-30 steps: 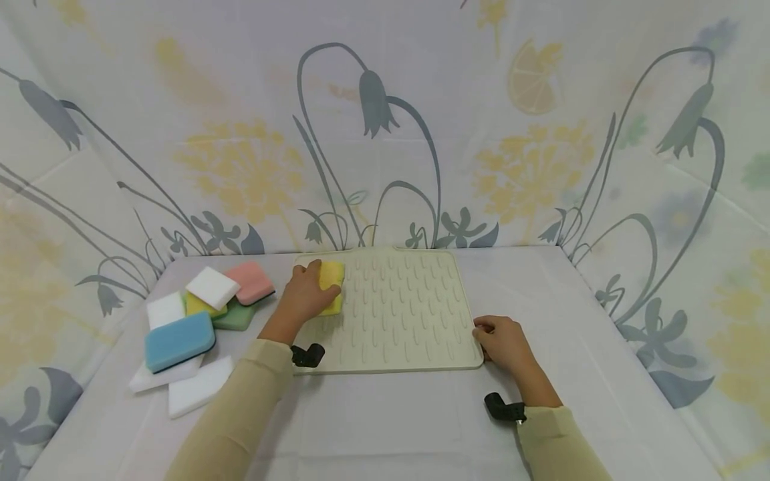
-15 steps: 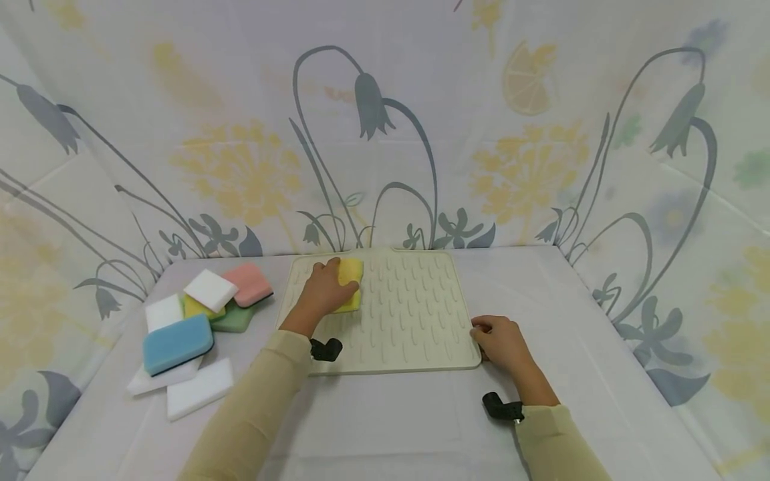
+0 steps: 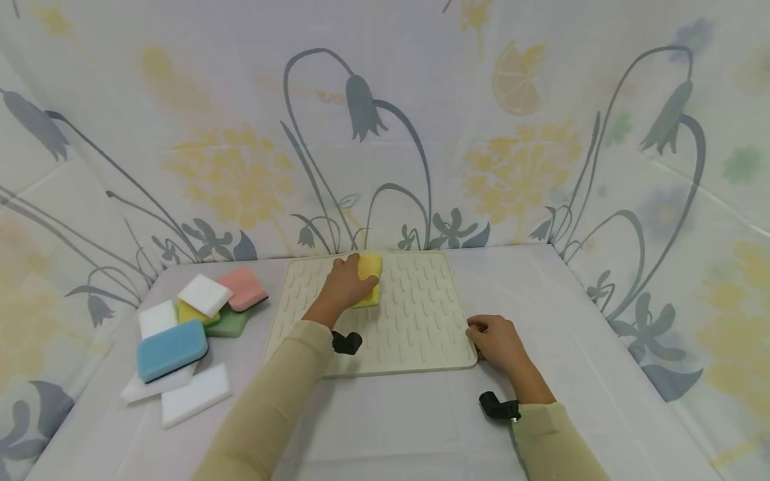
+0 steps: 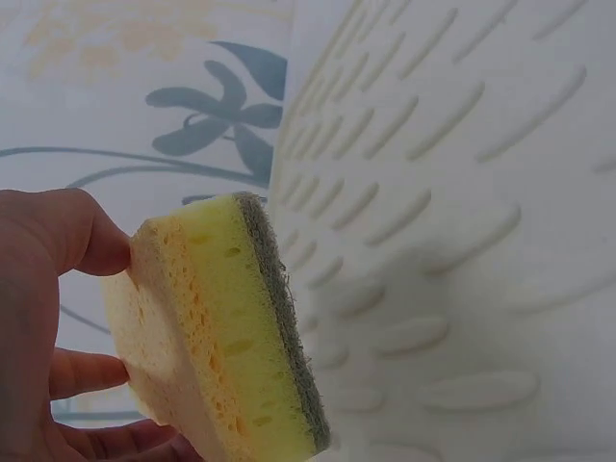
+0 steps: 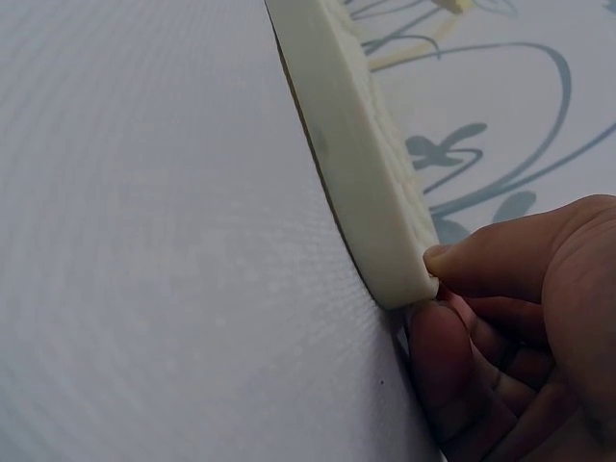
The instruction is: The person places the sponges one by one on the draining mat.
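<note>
L hand (image 3: 343,287) holds yellow sponge (image 3: 370,280) at its fingertips, dark side twd mat (image 3: 421,324), nr back edge of bench (image 3: 391,427); R hand (image 3: 498,341) pinches mat's front R corner.

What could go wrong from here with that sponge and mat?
The mat might twist: the right hand pinches just its right edge. Its bumps could snag the scratchy grey side of the sponge in the left hand. The left sleeve runs beside the sponge pile and might knock it.
</note>
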A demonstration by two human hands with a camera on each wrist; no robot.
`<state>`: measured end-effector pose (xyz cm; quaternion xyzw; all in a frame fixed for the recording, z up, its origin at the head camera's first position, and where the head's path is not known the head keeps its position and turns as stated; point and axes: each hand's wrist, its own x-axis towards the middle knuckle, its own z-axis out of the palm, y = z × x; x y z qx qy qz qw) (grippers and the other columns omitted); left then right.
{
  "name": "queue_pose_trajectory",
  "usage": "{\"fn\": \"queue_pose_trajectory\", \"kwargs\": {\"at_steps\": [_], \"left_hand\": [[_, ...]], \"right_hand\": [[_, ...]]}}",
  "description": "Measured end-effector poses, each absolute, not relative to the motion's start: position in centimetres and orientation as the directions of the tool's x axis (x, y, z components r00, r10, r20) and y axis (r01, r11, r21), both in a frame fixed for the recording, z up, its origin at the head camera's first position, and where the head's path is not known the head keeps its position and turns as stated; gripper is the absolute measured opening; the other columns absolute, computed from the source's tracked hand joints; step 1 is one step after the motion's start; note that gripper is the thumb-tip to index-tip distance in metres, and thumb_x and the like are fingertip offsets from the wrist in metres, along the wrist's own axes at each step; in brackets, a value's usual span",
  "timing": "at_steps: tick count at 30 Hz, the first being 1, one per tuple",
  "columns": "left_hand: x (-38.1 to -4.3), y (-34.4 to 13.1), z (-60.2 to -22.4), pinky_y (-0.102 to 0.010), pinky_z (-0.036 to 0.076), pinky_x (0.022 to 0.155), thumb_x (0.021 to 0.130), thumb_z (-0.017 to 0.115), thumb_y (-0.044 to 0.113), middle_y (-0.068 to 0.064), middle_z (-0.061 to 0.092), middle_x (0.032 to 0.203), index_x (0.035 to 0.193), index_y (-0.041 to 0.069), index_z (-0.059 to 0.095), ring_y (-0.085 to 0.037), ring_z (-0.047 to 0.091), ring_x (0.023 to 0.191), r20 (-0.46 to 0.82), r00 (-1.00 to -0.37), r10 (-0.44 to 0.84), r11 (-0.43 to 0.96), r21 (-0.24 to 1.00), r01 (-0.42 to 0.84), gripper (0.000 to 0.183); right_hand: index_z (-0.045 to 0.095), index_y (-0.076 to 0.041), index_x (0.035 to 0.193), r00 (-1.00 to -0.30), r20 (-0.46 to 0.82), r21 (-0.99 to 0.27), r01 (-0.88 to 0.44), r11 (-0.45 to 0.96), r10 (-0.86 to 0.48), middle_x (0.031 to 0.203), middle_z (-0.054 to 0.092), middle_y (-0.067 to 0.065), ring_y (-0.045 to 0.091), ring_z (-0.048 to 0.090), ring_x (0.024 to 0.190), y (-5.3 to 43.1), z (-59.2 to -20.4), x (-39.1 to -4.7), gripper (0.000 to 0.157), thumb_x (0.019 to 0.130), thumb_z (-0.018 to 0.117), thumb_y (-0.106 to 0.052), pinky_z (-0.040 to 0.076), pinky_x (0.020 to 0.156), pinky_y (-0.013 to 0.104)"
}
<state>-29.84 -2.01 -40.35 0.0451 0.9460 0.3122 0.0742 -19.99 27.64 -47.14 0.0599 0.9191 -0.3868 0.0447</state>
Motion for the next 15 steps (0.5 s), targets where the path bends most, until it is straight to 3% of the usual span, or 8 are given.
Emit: {"fn": "queue_pose_trajectory", "kwargs": {"at_steps": [15], "left_hand": [[-30.9, 1.9, -39.9, -0.047, 0.047, 0.096, 0.091, 0.053, 0.043, -0.022, 0.034, 0.143, 0.154, 0.013, 0.024, -0.037, 0.052, 0.115, -0.107, -0.984, 0.146, 0.791, 0.609, 0.051, 0.076]], "right_hand": [[0.062, 0.002, 0.125, -0.991, -0.111, -0.723, 0.134, 0.678, 0.078, 0.100, 0.068, 0.013, 0.012, 0.059, 0.061, 27.9, -47.2, -19.9, 0.036, 0.093, 0.058, -0.015, 0.049, 0.053, 0.027]]}}
